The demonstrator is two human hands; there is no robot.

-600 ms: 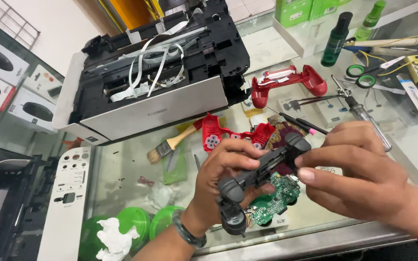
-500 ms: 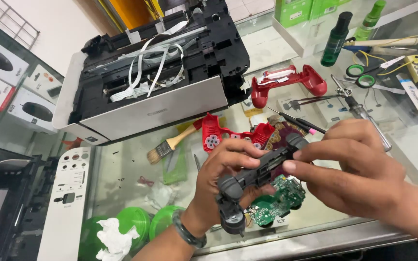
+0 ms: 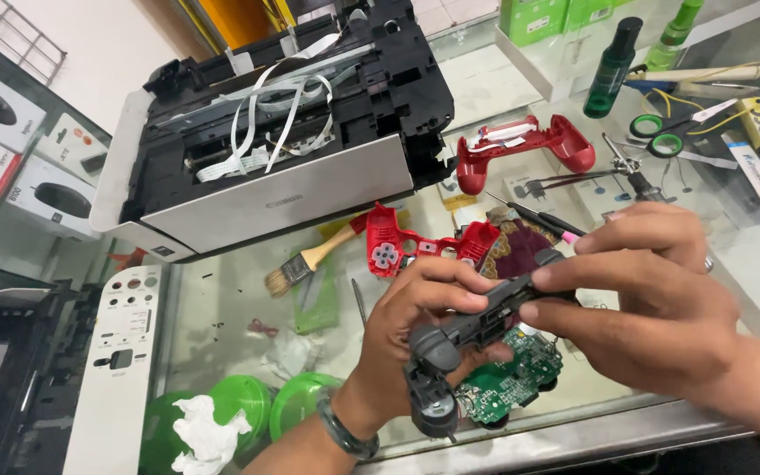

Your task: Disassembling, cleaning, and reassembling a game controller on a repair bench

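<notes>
At the near edge of the glass worktop (image 3: 222,325), both hands hold a black plastic inner frame of a game controller (image 3: 477,321) with its green circuit board (image 3: 507,387) hanging beneath it. The left hand (image 3: 415,325) curls its fingers over the frame's left part, thumb underneath, with a dark band at the wrist. The right hand (image 3: 653,299) pinches the frame's right end between thumb and fingertips. The frame is lifted clear of the worktop, tilted, its 2 round black stick modules (image 3: 433,387) pointing toward the near edge.

Just beyond the hands lies a red plastic controller faceplate (image 3: 415,246), and left of it a wooden-handled paintbrush (image 3: 310,262). Near the front left corner, 2 green round lids (image 3: 274,406) show under the glass, beside a crumpled white tissue (image 3: 204,431). A white perforated panel (image 3: 125,369) lies along the left edge.

Farther back sits a red plastic controller rear shell (image 3: 521,151), with a large opened printer of black and grey plastic (image 3: 283,132), its white ribbon cables exposed, toward the far left. At the far right corner stand a dark green bottle (image 3: 610,70) and green-handled scissors (image 3: 661,136).
</notes>
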